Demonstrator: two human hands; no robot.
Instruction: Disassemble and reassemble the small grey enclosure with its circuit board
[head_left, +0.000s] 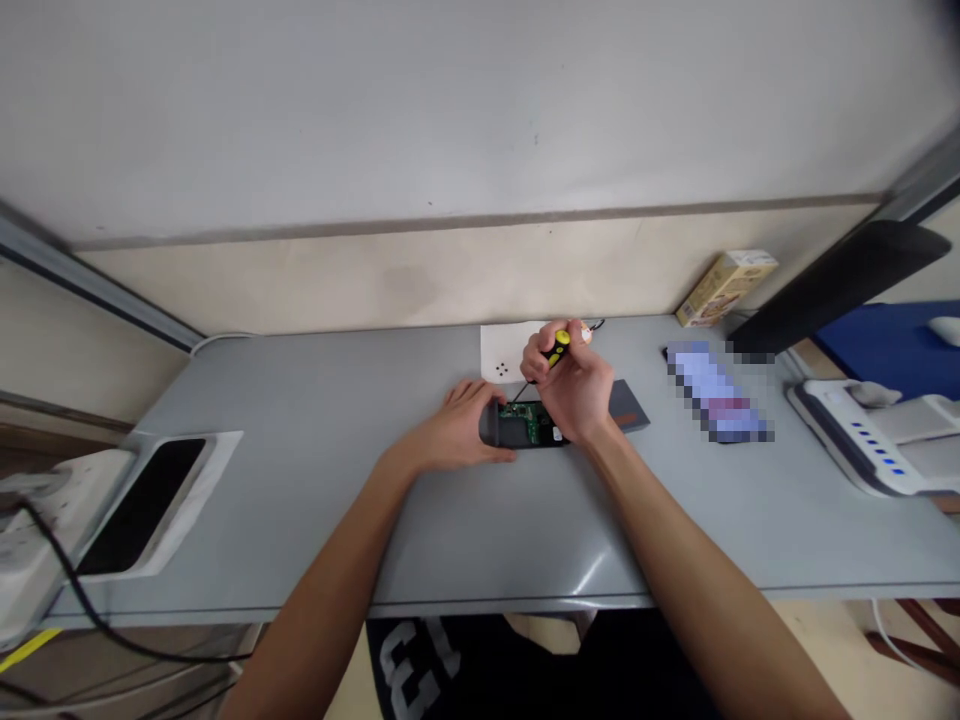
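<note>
In the head view, an opened handheld device [514,432] lies flat at the middle of the worktop [315,500], its long axis running left to right, roughly along the front edge. The left hand [457,430] is nearer its left end, curved around it in a loose, partly open grip, thumb at the near side and fingers at the far side. The right hand [581,385], closed around the rounded black-and-yellow handle of a screwdriver [559,350], is over the right end; most of the device stretches leftward from it. The thin, dark metal shaft slants down and left to the green circuit board [532,420]; whether the tip sits in a screw is too small to tell.

The device's shell is dark and smooth, with rounded corners. Behind it, 5 small dark pieces [502,370] dot a thin white sheet [491,342]. A flat, straight-edged gray piece [628,407] juts out beside the right hand. The worktop is smooth gray, catching a streak of glare at its near edge.
</note>
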